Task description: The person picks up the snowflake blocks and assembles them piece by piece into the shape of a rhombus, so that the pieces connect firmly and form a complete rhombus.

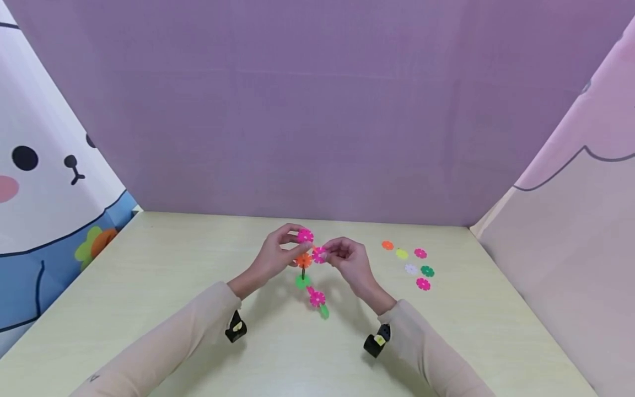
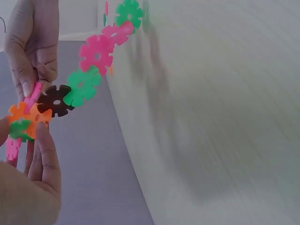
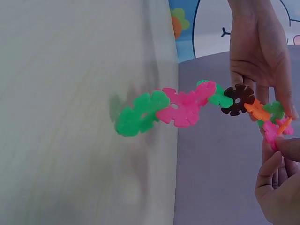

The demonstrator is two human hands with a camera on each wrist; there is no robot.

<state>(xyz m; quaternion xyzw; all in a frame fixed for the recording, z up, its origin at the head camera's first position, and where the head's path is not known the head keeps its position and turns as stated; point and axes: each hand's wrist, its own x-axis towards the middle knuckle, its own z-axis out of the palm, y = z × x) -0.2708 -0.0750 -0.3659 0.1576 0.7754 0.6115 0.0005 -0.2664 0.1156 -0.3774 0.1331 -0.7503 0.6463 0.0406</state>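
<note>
Beige sleeves come in from the bottom corners, black wrist cameras strapped under the cuffs. Left hand: thumb and fingers gripping the upper cluster of a chain of plastic flower pieces. Right hand: thumb and finger pinching a pink piece at the same cluster, right side; other fingers curled.

Chain sits between the two hands, mid-surface, held up. Cluster has another pink piece on top by the left fingertips, an orange piece below, plus some green, partly hidden by fingers. From the orange, a black piece links on, then a green piece, two pink ones, and green at the far end. Tail dangles toward the person; can't tell if its tip touches the surface.

Loose pieces lie flat to the right of the right hand, near each other but apart: orange, yellow, white, dark green, two pink.

Surface is pale wood, hand shadows on it. Purple cloth behind. Left panel shows a cartoon animal; right panel is pink and grey.
</note>
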